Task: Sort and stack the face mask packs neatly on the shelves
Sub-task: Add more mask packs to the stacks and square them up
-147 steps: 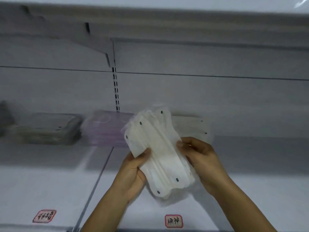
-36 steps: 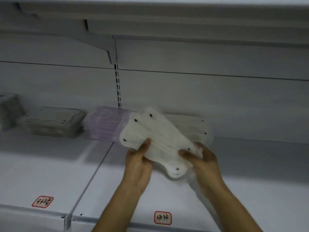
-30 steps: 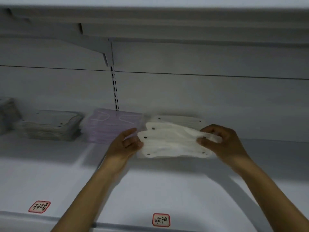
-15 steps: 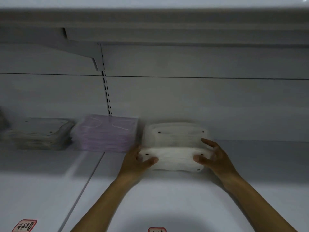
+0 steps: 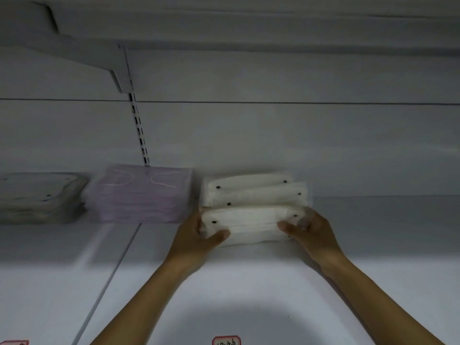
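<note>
Both the left hand and the right hand clasp the ends of a white plastic-wrapped face mask pack resting on the white shelf just before the white stack, apparently placing it; next, release or lift onto that stack.

Open shelf to the right, packs crowding the left

Bare white shelf board lies right of the white mask stack; a purple mask pack blocks its left.

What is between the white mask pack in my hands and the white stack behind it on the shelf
Nothing visible. The white pack, held by the left hand and right hand, sits directly in front of the white stack; the purple stack is off to the left.
</note>
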`<state>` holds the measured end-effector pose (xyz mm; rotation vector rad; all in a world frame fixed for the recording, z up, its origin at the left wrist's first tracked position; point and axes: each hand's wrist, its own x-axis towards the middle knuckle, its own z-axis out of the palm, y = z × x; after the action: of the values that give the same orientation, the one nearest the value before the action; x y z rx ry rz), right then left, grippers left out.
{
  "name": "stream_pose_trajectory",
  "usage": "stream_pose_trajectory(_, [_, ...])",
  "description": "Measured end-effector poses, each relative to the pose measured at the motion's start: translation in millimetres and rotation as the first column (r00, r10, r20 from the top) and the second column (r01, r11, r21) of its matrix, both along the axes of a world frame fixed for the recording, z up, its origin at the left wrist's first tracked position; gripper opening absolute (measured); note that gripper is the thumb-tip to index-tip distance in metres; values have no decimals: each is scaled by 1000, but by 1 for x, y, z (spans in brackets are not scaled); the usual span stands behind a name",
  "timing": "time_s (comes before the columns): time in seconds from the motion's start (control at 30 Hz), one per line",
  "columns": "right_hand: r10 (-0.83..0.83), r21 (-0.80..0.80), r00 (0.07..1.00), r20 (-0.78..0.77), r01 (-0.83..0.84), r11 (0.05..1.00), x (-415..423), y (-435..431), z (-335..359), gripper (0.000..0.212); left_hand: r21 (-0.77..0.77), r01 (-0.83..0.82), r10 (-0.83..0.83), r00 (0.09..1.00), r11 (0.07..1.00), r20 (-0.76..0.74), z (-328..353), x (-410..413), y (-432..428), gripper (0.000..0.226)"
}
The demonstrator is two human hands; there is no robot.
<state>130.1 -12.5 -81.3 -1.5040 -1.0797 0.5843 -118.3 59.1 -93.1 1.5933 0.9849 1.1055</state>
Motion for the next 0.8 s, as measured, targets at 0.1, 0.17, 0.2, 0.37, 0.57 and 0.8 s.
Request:
stream_pose_trajectory(0.1, [-3, -2, 1000, 26, 3, 1000, 3, 1, 1, 27, 6, 54, -54, 999, 999, -4, 2, 0, -1, 61])
stream_pose_trajectory(0.17, [0, 36, 1000, 10, 0, 999, 5, -2, 5, 27, -10, 65, -65, 998, 998, 21, 3, 0, -2, 62])
stream_pose_trajectory(0.2, [-16, 53, 999, 36, 14, 998, 8, -3, 8, 30, -13, 63, -63, 998, 998, 24, 3, -1, -2, 62])
stream_pose_trajectory(0.37, [107, -127, 980, 165, -87, 988, 17, -10, 11, 83, -15, 37, -37, 999, 999, 6, 7, 1, -4, 60])
stream_pose_trajectory(0.57, [-63, -12, 995, 82, 64, 998, 22, -6, 6, 32, -20, 50, -51, 999, 999, -18, 0, 1, 1, 66])
stream_pose_trajectory(0.8, [-41, -75, 999, 0, 40, 996, 45, 11, 17, 24, 10, 36, -35, 997, 999, -74, -3, 0, 4, 59])
